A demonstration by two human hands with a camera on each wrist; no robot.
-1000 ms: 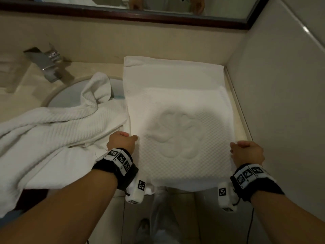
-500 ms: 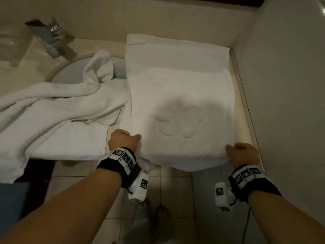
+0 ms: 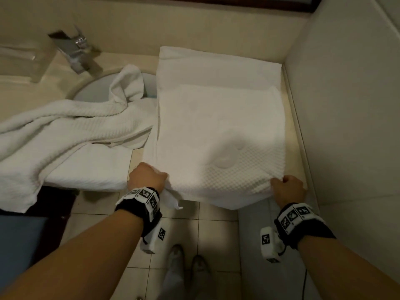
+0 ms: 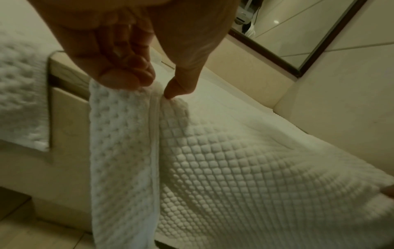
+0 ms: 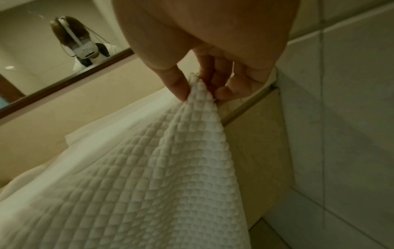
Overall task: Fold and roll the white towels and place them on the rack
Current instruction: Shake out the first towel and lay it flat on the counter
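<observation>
A white waffle-weave towel (image 3: 218,135) lies flat on the right part of the beige counter (image 3: 295,148), with its near edge hanging over the front. My left hand (image 3: 147,177) pinches the towel's near left corner (image 4: 157,96) between thumb and curled fingers. My right hand (image 3: 287,188) pinches the near right corner (image 5: 198,91) the same way. Both corners are lifted slightly off the counter edge. A second white towel (image 3: 65,135) lies crumpled to the left, partly over the sink.
A round sink (image 3: 95,92) with a chrome tap (image 3: 73,50) is at the back left. A tiled wall (image 3: 350,118) closes off the right side, with a dark-framed mirror (image 5: 64,77) above the counter. Below are floor tiles and my shoes (image 3: 186,265).
Both hands have drawn back toward me, from beside the towel to its near corners at the counter's front edge. The head view has tilted down, showing more floor.
</observation>
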